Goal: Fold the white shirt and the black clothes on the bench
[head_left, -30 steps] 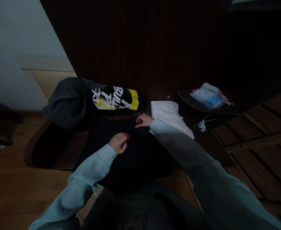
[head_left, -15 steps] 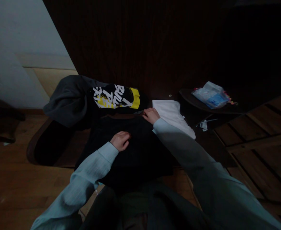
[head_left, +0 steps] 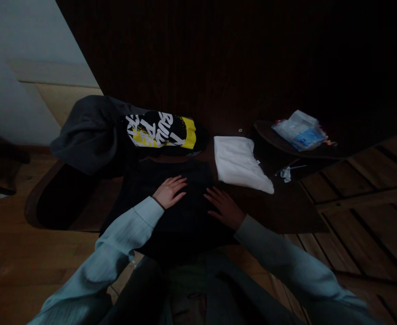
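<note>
A black garment [head_left: 181, 180] lies spread on a low dark wooden table [head_left: 286, 212] in front of me. My left hand [head_left: 169, 191] rests flat on its middle, fingers stretched out. My right hand [head_left: 222, 207] lies flat on the garment's right part, fingers spread, close to the left hand. Both hands hold nothing. Behind the garment sits a folded black shirt with white and yellow print [head_left: 161, 131]. A folded white cloth [head_left: 239, 163] lies to the right of the garment.
A grey garment [head_left: 86, 133] is heaped at the table's back left. A clear plastic packet [head_left: 298, 131] lies on a dark round tray at the back right, small white scraps [head_left: 286, 174] below it. Dark wooden panelling rises behind; wooden floor surrounds the table.
My right hand has drawn back from the garment's far right corner to its near right part and opened flat. My left hand has uncurled from a loose fist to lie flat.
</note>
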Action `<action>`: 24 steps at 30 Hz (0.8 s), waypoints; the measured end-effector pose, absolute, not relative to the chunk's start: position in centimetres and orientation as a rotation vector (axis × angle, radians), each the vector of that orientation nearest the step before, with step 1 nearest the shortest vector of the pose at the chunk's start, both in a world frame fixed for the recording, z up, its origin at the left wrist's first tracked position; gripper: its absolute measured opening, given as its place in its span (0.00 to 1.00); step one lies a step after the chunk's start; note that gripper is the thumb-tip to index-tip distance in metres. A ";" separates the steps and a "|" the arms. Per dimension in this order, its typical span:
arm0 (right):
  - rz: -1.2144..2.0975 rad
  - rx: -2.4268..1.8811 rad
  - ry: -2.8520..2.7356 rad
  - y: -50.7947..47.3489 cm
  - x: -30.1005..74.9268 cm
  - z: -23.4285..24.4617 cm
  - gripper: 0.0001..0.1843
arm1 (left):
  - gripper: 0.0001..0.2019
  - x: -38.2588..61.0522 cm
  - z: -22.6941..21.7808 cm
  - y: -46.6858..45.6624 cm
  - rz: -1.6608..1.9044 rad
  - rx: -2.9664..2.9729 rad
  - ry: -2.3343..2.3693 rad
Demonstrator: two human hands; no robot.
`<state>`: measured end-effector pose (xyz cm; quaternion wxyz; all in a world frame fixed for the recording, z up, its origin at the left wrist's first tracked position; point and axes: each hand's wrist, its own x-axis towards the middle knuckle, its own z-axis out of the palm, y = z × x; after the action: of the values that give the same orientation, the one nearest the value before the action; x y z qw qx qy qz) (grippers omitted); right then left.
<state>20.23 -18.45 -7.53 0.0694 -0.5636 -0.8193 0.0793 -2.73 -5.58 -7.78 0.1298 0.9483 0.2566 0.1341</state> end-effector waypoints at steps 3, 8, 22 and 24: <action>0.301 -1.636 -2.424 -17.7 20.9 -7.7 0.25 | 0.20 -2.5 -7.7 -5.9 0.371 2.777 0.741; 0.316 -1.674 -2.129 -14.5 22.3 -6.2 0.16 | 0.19 -3.7 -6.5 -5.5 0.524 2.775 0.870; 0.481 -2.469 -2.009 -7.6 20.5 -3.1 0.23 | 0.26 -14.1 -2.9 -1.4 -0.199 2.045 2.171; 0.457 -2.489 -2.060 -7.5 20.1 -3.3 0.23 | 0.22 -14.3 -3.9 -1.0 -0.122 2.132 2.104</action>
<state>20.13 -7.51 -3.28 -0.0607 -0.7614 -0.6300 0.1399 -14.28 -0.96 -3.94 0.0717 0.7094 0.7000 -0.0405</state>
